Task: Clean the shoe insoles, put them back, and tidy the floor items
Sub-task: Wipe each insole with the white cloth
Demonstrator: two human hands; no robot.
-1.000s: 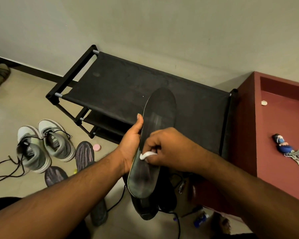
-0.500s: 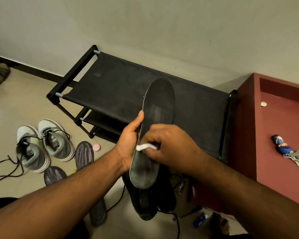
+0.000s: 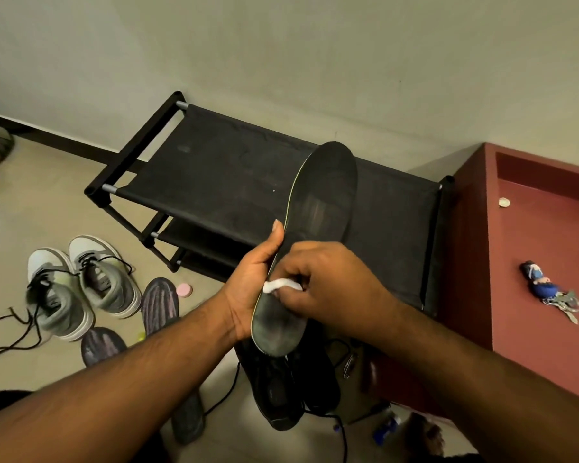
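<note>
Wiping is the step in hand: the left hand (image 3: 253, 289) grips a dark insole (image 3: 318, 228) by its edge, above the black shoes (image 3: 288, 389) on the floor, while the right hand (image 3: 328, 285) pinches a white wipe (image 3: 278, 285) against it near the heel. Next, I judge, strokes toward the toe, then slipping it back into a shoe.

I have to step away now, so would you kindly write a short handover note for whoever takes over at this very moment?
Left hand holds the black insole along its edge, above the black shoes.
Right hand pinches a white wipe against the insole's heel half.
Two dark insoles lie on the floor beside the grey sneakers; a pink cap sits nearby.
Done: wiping of this insole is under way.
Left: finish it, wipe any remaining insoles, refit all of them, tidy the floor.
</note>
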